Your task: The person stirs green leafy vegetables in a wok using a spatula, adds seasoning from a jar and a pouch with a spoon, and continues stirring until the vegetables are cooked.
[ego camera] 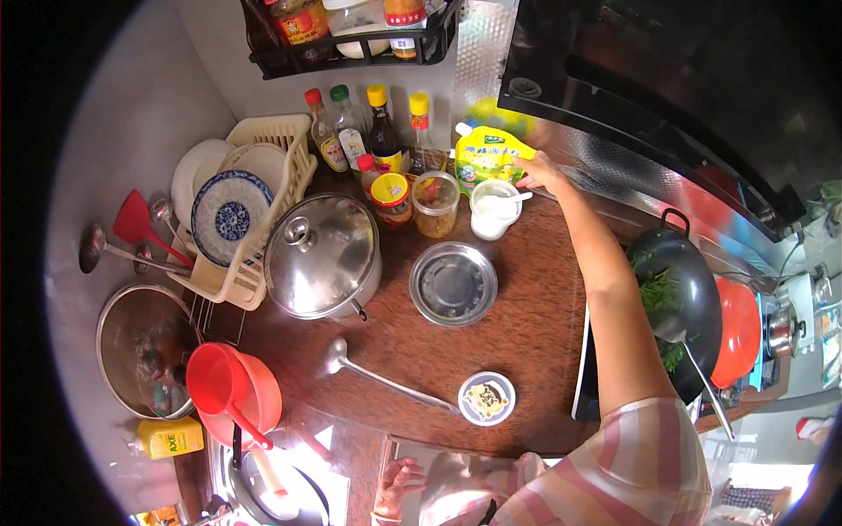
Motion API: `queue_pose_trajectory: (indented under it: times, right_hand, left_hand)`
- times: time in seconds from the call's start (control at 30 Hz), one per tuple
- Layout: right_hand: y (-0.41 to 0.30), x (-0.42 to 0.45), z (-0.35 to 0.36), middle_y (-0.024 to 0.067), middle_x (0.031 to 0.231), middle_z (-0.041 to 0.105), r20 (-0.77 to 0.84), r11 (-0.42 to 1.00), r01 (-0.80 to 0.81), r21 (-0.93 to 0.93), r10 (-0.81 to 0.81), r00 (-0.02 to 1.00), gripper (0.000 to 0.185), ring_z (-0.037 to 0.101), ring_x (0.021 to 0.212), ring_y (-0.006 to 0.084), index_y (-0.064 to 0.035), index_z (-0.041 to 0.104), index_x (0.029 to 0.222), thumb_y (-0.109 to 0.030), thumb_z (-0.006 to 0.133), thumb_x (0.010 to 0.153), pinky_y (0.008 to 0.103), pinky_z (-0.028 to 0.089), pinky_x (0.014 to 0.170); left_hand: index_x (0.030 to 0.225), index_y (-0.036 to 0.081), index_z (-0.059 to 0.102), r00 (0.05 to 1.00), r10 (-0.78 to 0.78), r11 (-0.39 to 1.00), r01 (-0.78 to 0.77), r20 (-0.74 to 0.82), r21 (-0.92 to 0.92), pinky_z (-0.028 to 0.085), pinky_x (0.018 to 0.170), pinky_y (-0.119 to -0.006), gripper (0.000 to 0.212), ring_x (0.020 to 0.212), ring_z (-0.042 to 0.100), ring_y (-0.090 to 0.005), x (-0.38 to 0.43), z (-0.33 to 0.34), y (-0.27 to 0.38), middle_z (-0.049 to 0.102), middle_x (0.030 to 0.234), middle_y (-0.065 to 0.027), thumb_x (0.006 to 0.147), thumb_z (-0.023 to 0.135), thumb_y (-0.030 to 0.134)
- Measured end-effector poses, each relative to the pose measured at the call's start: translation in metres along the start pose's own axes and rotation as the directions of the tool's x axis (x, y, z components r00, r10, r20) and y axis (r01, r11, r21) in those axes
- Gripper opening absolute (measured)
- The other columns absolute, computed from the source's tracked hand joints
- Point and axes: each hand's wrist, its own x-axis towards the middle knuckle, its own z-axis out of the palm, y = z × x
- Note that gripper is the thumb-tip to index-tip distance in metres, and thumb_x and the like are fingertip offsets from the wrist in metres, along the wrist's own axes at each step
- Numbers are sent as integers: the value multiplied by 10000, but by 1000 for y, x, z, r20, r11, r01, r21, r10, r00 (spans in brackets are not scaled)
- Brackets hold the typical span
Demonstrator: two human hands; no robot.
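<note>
My right hand [541, 172] grips the edge of a yellow seasoning pouch [488, 152] with a white cap, at the back of the counter. Just below the pouch stands a plastic tub [490, 225] of white granules with a white spoon [516, 198] in it. Beside that is a clear jar [435, 220] with brownish contents. My left hand [400, 485] hangs at the counter's front edge, holding nothing, fingers slightly apart. A steel ladle [395, 381] and a small round dish or lid [487, 399] with a cartoon picture lie on the counter before me.
A wok [697, 309] with leafy greens [658, 289] and a spatula [707, 388] sits right, under my arm. A lidded steel pot [329, 263], a steel bowl [452, 284], sauce bottles [383, 138] and a dish rack [253, 286] surround the counter's middle. Red basins [266, 388] stand left.
</note>
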Motion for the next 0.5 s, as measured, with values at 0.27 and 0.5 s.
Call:
queue_pose_trajectory:
  times: [0.27,0.5]
  right_hand:
    - [3,-11,-17,157,727,626,-267,937,295,-186,-337,903,354,632,572,212,55,583,883,-285,520,806,293,497,514]
    - [-8,-96,-64,166,680,616,-367,894,231,-385,-377,850,315,616,676,267,34,608,855,-251,499,775,369,467,670]
  left_hand:
    - [1071,11,473,999,3,997,-6,42,72,506,702,-359,321,815,573,-218,3,3,9,554,917,-101,855,504,247]
    - [1145,23,445,961,-25,971,-43,277,236,481,739,-330,386,852,555,-194,21,9,28,551,973,-100,858,506,274]
